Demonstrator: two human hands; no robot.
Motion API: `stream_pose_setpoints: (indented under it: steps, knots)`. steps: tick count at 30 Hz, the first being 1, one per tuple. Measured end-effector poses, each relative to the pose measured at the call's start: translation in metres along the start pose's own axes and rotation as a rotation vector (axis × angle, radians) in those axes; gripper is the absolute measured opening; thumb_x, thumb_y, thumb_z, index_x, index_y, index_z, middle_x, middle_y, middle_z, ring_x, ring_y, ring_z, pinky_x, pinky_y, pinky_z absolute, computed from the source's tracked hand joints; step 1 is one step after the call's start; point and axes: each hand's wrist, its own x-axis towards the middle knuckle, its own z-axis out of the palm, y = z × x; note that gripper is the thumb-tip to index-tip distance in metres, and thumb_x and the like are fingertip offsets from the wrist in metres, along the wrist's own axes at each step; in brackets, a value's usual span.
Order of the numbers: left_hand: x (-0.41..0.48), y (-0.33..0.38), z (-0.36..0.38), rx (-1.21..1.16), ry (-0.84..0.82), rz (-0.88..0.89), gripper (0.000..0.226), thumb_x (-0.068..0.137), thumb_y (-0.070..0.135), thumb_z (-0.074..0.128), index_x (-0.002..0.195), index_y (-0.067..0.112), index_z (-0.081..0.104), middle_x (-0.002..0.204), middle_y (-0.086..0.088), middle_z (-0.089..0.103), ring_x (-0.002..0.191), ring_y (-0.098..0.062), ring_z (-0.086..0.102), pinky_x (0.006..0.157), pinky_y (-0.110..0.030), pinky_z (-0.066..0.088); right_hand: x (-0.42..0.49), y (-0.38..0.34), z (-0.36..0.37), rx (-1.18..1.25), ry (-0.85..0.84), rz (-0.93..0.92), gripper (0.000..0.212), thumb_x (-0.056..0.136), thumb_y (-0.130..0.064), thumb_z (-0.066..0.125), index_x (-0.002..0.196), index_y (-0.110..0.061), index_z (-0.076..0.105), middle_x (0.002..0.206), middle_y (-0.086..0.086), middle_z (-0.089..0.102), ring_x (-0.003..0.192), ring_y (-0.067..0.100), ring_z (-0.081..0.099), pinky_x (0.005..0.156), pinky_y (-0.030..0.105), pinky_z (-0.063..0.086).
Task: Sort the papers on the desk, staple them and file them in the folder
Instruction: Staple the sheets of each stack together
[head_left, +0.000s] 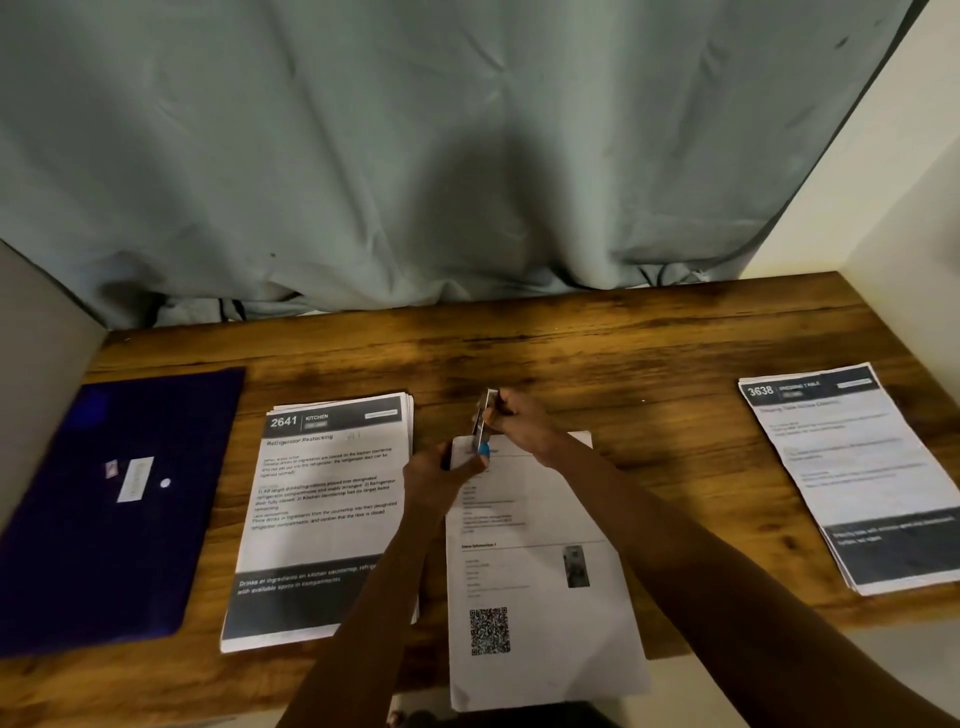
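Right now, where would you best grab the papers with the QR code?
Probably the near edge, from the person's side. The papers lie flat, but that edge overhangs the desk, so fingers could slip beneath and pinch.

The folder (104, 519) lay flat at the far left of the desk (623, 364). Just to its right, not touching it, sat the left stack (322, 519). The middle papers (540, 623) lay straight before me, just beside that stack, their near end hanging over the desk's front edge. The right stack (857, 478) sat well apart at the far right. The stapler (480, 426) stood over the far left corner of the middle papers. My right hand (524, 426) gripped it from the right, and my left hand (441, 478) pinched that corner from the near side. The curtain (415, 156) hung behind the desk, its hem on the back edge.
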Motion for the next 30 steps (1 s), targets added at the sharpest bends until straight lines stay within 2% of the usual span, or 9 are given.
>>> stream_pose_setpoints:
  steps: [4, 10, 15, 17, 20, 22, 26, 28, 30]
  knots:
    - [0.001, 0.003, 0.004, 0.013, 0.034, -0.015, 0.029, 0.086, 0.030, 0.069, 0.108, 0.016, 0.059, 0.093, 0.006, 0.061, 0.077, -0.009, 0.059, 0.054, -0.010, 0.040, 0.001, 0.002, 0.002, 0.016, 0.028, 0.005, 0.015, 0.093, -0.006, 0.054, 0.107, -0.010, 0.056, 0.108, 0.011, 0.065, 0.105, 0.022, 0.062, 0.096, 0.042, 0.049]
    - [0.003, 0.002, 0.009, -0.010, 0.075, 0.020, 0.027, 0.086, 0.033, 0.068, 0.106, 0.016, 0.061, 0.091, 0.006, 0.065, 0.068, 0.003, 0.057, 0.051, -0.008, 0.040, 0.000, 0.000, 0.004, 0.068, 0.079, -0.010, 0.010, 0.094, -0.006, 0.052, 0.102, -0.012, 0.055, 0.098, 0.004, 0.064, 0.096, 0.015, 0.063, 0.080, 0.023, 0.052]
    - [0.007, -0.006, 0.004, -0.019, 0.059, -0.009, 0.031, 0.081, 0.036, 0.072, 0.103, 0.017, 0.062, 0.094, 0.004, 0.067, 0.078, -0.009, 0.064, 0.061, -0.016, 0.048, 0.001, 0.001, -0.001, 0.041, 0.027, -0.019, 0.010, 0.092, -0.007, 0.056, 0.102, -0.008, 0.056, 0.107, 0.013, 0.066, 0.100, 0.021, 0.064, 0.091, 0.035, 0.053]
    - [0.008, -0.008, 0.002, -0.033, 0.007, -0.026, 0.024, 0.082, 0.034, 0.072, 0.100, 0.022, 0.062, 0.094, 0.004, 0.068, 0.076, -0.009, 0.065, 0.059, -0.014, 0.048, 0.002, 0.000, -0.008, -0.004, -0.027, -0.051, 0.013, 0.091, -0.010, 0.058, 0.104, -0.009, 0.057, 0.106, 0.012, 0.065, 0.101, 0.023, 0.063, 0.092, 0.043, 0.052]
    - [0.008, -0.011, 0.002, -0.098, -0.047, -0.035, 0.010, 0.086, 0.027, 0.068, 0.094, 0.026, 0.062, 0.097, 0.002, 0.070, 0.081, -0.013, 0.068, 0.061, -0.015, 0.050, -0.002, -0.008, -0.020, -0.009, -0.035, -0.154, 0.014, 0.090, -0.010, 0.059, 0.103, -0.015, 0.060, 0.104, 0.007, 0.065, 0.101, 0.022, 0.063, 0.091, 0.041, 0.053]
    - [0.009, -0.014, 0.003, -0.148, -0.017, -0.062, 0.011, 0.087, 0.026, 0.067, 0.096, 0.021, 0.064, 0.101, -0.003, 0.070, 0.086, -0.017, 0.068, 0.065, -0.020, 0.052, -0.004, -0.016, -0.030, -0.013, 0.037, -0.220, 0.021, 0.090, -0.015, 0.060, 0.111, -0.016, 0.060, 0.106, 0.004, 0.065, 0.101, 0.018, 0.062, 0.089, 0.037, 0.053]
    - [0.013, -0.014, 0.005, -0.216, 0.035, -0.139, 0.021, 0.088, 0.029, 0.065, 0.100, 0.012, 0.064, 0.101, -0.006, 0.069, 0.088, -0.022, 0.066, 0.069, -0.027, 0.052, -0.006, -0.017, -0.060, -0.304, 0.277, -0.248, 0.036, 0.090, -0.027, 0.062, 0.124, -0.016, 0.058, 0.112, 0.001, 0.066, 0.101, 0.012, 0.061, 0.089, 0.029, 0.052]
    - [0.013, -0.016, 0.006, -0.209, 0.047, -0.144, 0.020, 0.089, 0.030, 0.065, 0.098, 0.012, 0.065, 0.099, -0.006, 0.069, 0.089, -0.024, 0.066, 0.073, -0.031, 0.053, -0.006, -0.006, -0.077, -0.565, 0.347, -0.150, 0.037, 0.091, -0.029, 0.060, 0.126, -0.017, 0.058, 0.111, 0.003, 0.066, 0.100, 0.016, 0.063, 0.088, 0.033, 0.053]
    - [0.012, -0.015, 0.008, -0.217, 0.068, -0.143, 0.017, 0.089, 0.029, 0.064, 0.094, 0.013, 0.064, 0.097, -0.006, 0.069, 0.089, -0.025, 0.067, 0.077, -0.035, 0.054, -0.010, 0.009, -0.092, -0.774, 0.378, 0.006, 0.031, 0.093, -0.031, 0.057, 0.118, -0.013, 0.061, 0.100, 0.007, 0.067, 0.090, 0.018, 0.064, 0.081, 0.032, 0.055]
